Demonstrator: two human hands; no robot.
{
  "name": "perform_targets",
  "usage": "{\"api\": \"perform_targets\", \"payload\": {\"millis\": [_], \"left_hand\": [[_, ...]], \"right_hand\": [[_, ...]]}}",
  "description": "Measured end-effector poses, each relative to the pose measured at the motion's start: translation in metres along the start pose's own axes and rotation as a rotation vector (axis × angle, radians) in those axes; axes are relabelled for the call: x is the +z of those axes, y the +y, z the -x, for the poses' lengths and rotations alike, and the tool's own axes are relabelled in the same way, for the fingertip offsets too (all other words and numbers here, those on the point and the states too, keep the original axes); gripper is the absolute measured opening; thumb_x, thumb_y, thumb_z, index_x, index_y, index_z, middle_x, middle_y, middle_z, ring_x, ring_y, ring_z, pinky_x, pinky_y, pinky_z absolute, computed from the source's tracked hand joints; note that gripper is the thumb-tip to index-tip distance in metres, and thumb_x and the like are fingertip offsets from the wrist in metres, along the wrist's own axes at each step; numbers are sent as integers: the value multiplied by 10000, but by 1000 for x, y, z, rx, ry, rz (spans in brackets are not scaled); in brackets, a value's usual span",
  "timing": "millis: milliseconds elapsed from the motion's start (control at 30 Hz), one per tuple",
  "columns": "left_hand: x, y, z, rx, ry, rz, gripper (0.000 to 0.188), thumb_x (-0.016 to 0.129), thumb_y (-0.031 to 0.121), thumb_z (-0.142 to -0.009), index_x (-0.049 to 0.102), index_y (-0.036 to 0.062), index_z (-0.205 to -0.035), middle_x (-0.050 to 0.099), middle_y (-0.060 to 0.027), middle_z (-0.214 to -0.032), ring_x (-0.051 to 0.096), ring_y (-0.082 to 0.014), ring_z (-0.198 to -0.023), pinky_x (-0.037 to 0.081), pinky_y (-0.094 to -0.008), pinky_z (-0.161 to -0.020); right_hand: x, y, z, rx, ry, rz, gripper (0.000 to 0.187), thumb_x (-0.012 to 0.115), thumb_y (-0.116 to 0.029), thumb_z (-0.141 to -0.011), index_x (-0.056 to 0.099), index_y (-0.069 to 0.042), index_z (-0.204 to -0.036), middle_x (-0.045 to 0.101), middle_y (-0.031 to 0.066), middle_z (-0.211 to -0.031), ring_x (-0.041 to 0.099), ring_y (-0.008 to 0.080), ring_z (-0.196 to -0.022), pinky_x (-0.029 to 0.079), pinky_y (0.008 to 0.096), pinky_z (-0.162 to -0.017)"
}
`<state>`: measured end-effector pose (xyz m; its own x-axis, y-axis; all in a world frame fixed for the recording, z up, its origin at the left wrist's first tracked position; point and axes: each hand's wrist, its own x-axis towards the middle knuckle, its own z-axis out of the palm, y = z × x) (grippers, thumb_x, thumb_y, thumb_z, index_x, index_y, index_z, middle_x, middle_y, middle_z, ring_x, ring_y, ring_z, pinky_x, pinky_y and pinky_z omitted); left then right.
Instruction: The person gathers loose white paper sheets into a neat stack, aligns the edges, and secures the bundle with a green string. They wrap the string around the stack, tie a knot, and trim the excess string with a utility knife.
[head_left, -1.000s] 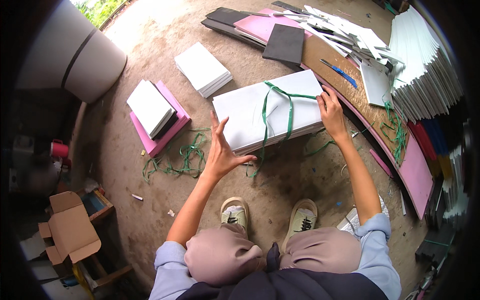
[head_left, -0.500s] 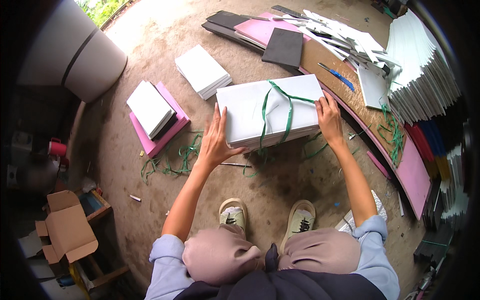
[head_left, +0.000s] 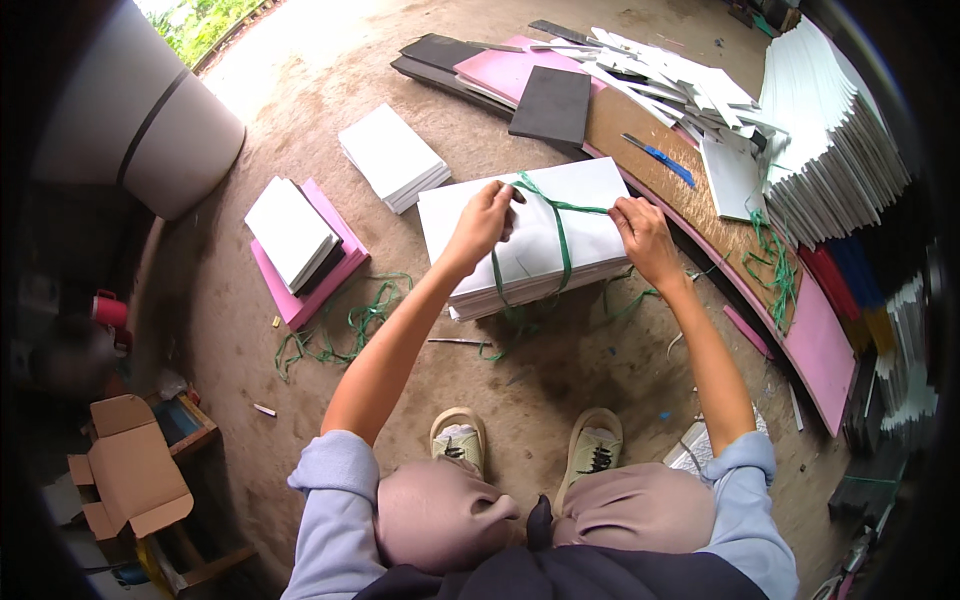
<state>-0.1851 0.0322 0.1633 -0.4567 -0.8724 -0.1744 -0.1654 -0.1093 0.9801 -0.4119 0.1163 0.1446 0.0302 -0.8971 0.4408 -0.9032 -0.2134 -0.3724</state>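
Observation:
A thick stack of white sheets [head_left: 590, 182] lies on the floor in front of me, tilted to my view. Green plastic twine [head_left: 563, 250] runs around it and crosses on its top near the far edge. My left hand [head_left: 482, 228] is over the stack's left half, fingers curled and pinching the twine beside the crossing. At the right edge, my right hand [head_left: 645, 238] is closed on the strand that stretches across from the crossing. The strand between crossing and right hand looks straight.
Left of the stack lie a smaller white stack [head_left: 395, 150] and a pink-and-white pile [head_left: 345, 245]. Loose green twine [head_left: 372, 315] is on the floor. A blue cutter knife [head_left: 665, 160] rests on a brown board [head_left: 632, 150] at right, near white offcuts [head_left: 690, 85].
My left hand has left the stack's left side and moved up and right onto the twine near its crossing. My right hand stays on its strand, which is now straighter.

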Motion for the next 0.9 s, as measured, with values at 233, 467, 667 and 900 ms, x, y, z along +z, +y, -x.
{"api": "perform_targets", "payload": {"millis": [233,467,667,900], "left_hand": [[-4,3,-14,-4,2,-589,497,451,477,-829,622,28,-954,587,-57,-746,483,-123,-600,412,-249,-570],[16,1,-31,87,51,-285,428,522,393,-819,616,-19,-886,589,-88,-664,527,-160,-550,427,-309,-562],[-8,13,9,119,361,-602,410,580,354,-788,552,-34,-660,473,-101,-550,424,-106,-528,345,-279,-489],[-20,-9,17,482,412,-664,303,620,181,-763,499,-62,-629,437,-117,-587,384,-152,-486,337,-302,-474]], "right_hand": [[20,-9,3,-80,33,130,150,525,-210,-805,580,-71,-795,539,34,-756,484,168,-794,293,340,-771],[25,-2,0,-169,31,95,169,536,-231,-805,572,-67,-783,529,38,-732,487,178,-741,306,328,-729],[10,5,-14,67,-69,-122,381,586,-401,-770,580,-21,-761,575,75,-697,533,214,-613,350,315,-629],[-1,0,-47,248,-410,-308,475,627,-422,-737,609,43,-835,612,187,-792,601,256,-702,454,335,-620]]}}
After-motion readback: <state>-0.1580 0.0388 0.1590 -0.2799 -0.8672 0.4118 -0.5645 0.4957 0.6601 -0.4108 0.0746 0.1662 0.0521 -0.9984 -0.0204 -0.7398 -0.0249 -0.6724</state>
